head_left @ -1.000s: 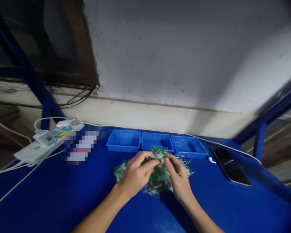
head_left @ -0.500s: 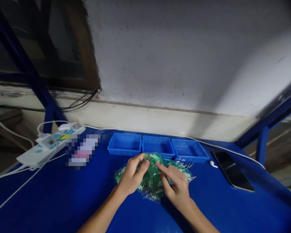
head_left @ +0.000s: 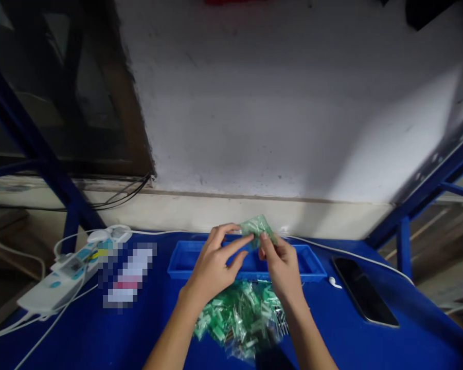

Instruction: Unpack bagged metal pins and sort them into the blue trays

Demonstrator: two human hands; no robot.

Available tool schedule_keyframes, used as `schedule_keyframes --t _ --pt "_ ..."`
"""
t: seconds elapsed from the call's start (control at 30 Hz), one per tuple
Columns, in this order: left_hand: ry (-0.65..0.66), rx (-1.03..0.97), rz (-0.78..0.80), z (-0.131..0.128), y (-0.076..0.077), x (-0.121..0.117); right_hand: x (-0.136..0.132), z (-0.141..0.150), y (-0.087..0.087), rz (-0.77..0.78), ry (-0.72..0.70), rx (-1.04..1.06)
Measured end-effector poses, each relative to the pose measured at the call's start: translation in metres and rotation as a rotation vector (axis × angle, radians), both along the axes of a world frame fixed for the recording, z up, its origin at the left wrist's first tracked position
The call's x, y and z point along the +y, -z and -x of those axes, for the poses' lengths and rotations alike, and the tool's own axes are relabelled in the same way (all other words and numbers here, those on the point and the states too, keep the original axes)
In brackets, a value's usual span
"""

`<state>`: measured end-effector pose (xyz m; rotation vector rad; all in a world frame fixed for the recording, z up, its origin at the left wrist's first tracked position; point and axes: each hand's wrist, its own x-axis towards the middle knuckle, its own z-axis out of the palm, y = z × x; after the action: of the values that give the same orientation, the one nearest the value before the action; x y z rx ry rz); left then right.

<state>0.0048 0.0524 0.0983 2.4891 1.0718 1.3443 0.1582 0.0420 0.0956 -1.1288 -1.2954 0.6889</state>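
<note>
A small see-through green plastic bag is raised above the blue trays. My right hand is closed on its lower right part, thumb on the near side. At the bag's left edge is my left hand, its fingers apart and its index fingertip at or very near the bag. Whether that finger presses on it I cannot tell. Below both hands lies a heap of similar green bags with pale strips and thin metal pieces among them.
Blue trays stand in a row behind the heap, partly hidden by my hands. At the right are a white earbud and a black phone. A white power strip with cables is at the left, beside a pixelated item.
Both hands have risen from the heap to above the trays, with a green bag in the right hand. My left fingers have spread. The view has tilted upward.
</note>
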Motion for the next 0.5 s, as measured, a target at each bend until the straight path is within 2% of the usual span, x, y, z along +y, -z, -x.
schedule_keyframes --t 0.07,0.13,0.2,0.3,0.4,0.5 --pt "-0.012 -0.106 0.136 0.002 -0.017 0.001 0.006 0.004 -0.016 -0.088 0.049 0.023" --pt "-0.001 -0.215 0.298 0.006 -0.025 0.001 0.008 0.006 -0.023 -0.171 0.038 -0.031" --pt "-0.006 -0.330 0.451 0.007 -0.026 0.001 0.006 0.007 -0.022 -0.247 -0.024 -0.125" --pt "0.006 -0.512 0.574 0.003 -0.022 0.003 0.001 0.008 -0.019 -0.307 -0.122 -0.221" --pt "0.074 -0.636 0.560 -0.003 -0.019 0.008 -0.001 0.012 -0.016 -0.289 -0.170 -0.218" --pt "-0.006 -0.601 0.388 -0.004 -0.018 0.014 0.002 0.017 -0.014 -0.227 -0.132 -0.169"
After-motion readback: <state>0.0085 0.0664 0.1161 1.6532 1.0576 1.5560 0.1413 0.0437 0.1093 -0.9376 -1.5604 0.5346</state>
